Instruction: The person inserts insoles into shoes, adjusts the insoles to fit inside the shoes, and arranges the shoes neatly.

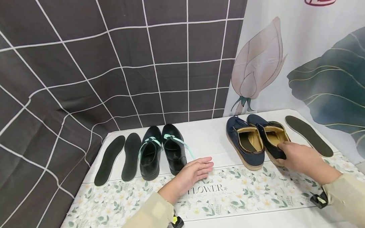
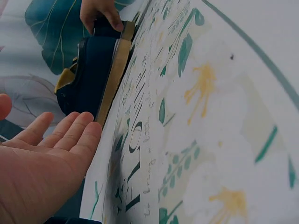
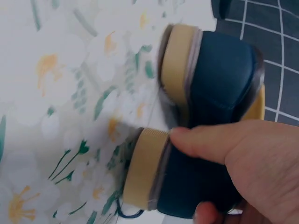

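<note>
Two navy shoes with tan soles stand side by side on the white table. My right hand (image 1: 283,154) grips the heel of the right navy shoe (image 1: 272,135). In the right wrist view the thumb (image 3: 210,142) lies across that shoe's heel (image 3: 182,186), with the left navy shoe's heel (image 3: 219,70) just behind. The left navy shoe (image 1: 245,142) stands free. My left hand (image 1: 206,167) rests open and flat on the table, just right of a pair of black shoes (image 1: 162,151) with mint laces. In the left wrist view the open left hand (image 2: 60,140) faces the navy shoe (image 2: 93,74).
Two black insoles (image 1: 119,159) lie left of the black shoes, and one dark insole (image 1: 308,134) lies right of the navy pair. A floral runner (image 1: 233,192) covers the table front. Checked and flower-print curtains hang behind the table.
</note>
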Available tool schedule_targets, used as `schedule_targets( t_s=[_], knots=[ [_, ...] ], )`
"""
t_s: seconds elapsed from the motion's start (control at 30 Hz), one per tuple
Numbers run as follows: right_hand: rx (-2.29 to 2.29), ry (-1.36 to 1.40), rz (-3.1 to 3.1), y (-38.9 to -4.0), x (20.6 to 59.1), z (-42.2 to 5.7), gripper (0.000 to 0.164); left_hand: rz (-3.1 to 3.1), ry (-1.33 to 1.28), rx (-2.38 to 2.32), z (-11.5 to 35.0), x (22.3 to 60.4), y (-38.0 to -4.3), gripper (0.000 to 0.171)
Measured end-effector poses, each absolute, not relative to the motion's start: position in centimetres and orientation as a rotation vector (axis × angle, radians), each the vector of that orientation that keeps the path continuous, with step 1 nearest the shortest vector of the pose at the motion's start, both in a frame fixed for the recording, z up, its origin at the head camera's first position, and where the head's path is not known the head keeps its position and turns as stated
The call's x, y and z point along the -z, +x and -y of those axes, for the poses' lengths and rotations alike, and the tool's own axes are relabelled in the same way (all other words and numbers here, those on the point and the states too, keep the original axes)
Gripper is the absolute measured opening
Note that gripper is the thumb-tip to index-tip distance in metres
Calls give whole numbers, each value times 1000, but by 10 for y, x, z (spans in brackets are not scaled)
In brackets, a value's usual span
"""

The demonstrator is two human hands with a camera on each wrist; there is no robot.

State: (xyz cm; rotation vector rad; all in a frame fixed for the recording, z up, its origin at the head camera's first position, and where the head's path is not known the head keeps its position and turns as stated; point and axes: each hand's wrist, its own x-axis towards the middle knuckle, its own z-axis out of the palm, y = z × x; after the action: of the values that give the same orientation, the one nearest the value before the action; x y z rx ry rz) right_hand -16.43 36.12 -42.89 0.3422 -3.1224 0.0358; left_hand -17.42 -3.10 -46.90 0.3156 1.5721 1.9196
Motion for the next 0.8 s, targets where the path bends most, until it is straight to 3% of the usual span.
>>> schedule_targets(
  t_s=[0.13,0.8],
  knots=[
    [-93,410,3082,-165,436,-365,28,-1564,289,-1921,33,469,-173,52],
    [-253,369,2931,-155,459,-365,32,-1564,280,-1916,42,475,-172,53]
  ],
)
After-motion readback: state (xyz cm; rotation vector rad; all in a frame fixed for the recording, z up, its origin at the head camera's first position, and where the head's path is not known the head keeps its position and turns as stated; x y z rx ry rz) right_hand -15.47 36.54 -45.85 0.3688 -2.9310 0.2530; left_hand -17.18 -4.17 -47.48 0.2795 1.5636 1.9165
